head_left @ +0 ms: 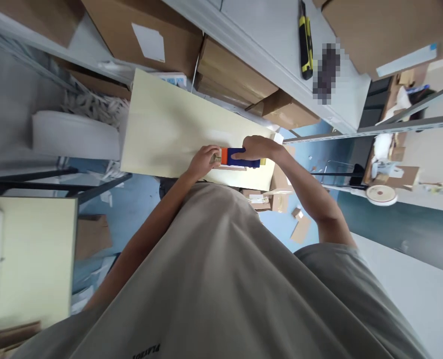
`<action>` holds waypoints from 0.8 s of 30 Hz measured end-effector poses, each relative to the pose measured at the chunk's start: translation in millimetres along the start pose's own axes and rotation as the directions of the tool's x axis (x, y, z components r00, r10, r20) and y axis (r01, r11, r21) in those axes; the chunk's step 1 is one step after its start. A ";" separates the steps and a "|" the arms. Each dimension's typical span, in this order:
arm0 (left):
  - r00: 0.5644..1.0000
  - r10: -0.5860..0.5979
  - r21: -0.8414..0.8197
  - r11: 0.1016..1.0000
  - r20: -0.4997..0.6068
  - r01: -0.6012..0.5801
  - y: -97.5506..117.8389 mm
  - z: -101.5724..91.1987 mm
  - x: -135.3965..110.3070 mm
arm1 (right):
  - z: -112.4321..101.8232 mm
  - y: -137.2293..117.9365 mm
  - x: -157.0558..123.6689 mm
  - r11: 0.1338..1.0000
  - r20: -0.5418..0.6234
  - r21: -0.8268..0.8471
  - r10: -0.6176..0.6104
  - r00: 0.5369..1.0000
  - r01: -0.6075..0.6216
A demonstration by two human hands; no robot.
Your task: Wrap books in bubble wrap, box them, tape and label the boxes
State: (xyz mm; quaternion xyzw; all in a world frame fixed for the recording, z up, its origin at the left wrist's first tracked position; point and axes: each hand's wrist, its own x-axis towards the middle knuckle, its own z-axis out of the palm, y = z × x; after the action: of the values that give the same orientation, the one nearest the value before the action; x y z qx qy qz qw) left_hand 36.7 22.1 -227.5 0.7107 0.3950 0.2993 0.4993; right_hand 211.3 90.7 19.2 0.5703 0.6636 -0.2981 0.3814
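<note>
A slim dark blue box [249, 163] with an orange band lies across the pale yellow tabletop [161, 124]. My right hand [257, 148] grips its blue part from above, thumb along the top. At the orange end, my left hand [203, 162] has its fingers curled round a small brownish piece [217, 157]; whether this belongs to the box or comes out of it I cannot tell. Something yellow [262, 161] shows at the box's right end. A flat pale item with a reddish edge [232, 168] lies just below the box.
A black and yellow box cutter [306, 45] lies on the grey shelf [259, 30] beyond the table. Cardboard boxes [232, 70] fill the level beneath it. An open carton [277, 194] stands by the table's right end. Cardboard scraps [301, 228] lie on the blue floor.
</note>
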 end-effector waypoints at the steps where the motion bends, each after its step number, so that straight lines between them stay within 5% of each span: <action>1: 1.000 -0.006 0.015 1.000 0.004 0.006 1.5 -0.4 -1.7 | 2.0 6.3 1.9 1.000 0.002 0.019 -0.022 1.000 0.022; 7: 0.997 -0.079 0.111 0.991 0.019 0.076 14.0 -0.3 -4.2 | 2.4 48.9 -1.3 0.990 0.020 0.081 -0.118 0.993 0.116; 12: 0.995 -0.093 0.156 0.984 0.027 0.087 19.5 -0.5 -5.9 | -1.4 137.0 -33.6 0.985 0.068 0.152 -0.094 0.993 0.083; 17: 0.995 -0.103 0.183 0.978 0.009 0.099 21.0 1.8 -6.8 | 33.3 210.5 -32.7 0.983 0.139 0.182 -0.045 0.989 0.019; 21: 0.992 -0.123 0.216 0.970 0.029 0.114 22.4 4.2 -7.8 | 78.2 215.0 3.3 0.969 0.219 0.234 0.028 0.975 -0.080; 24: 0.994 -0.104 0.244 0.965 0.028 0.094 24.3 5.6 -8.6 | 105.7 200.3 25.5 0.954 0.162 0.282 0.062 0.985 -0.107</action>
State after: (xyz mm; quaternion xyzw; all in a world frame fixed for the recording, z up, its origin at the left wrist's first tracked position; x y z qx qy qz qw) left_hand 43.4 7.5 -206.5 0.7516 0.4532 0.2091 0.4312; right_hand 424.5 50.8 -50.6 0.6235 0.5569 -0.4178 0.3557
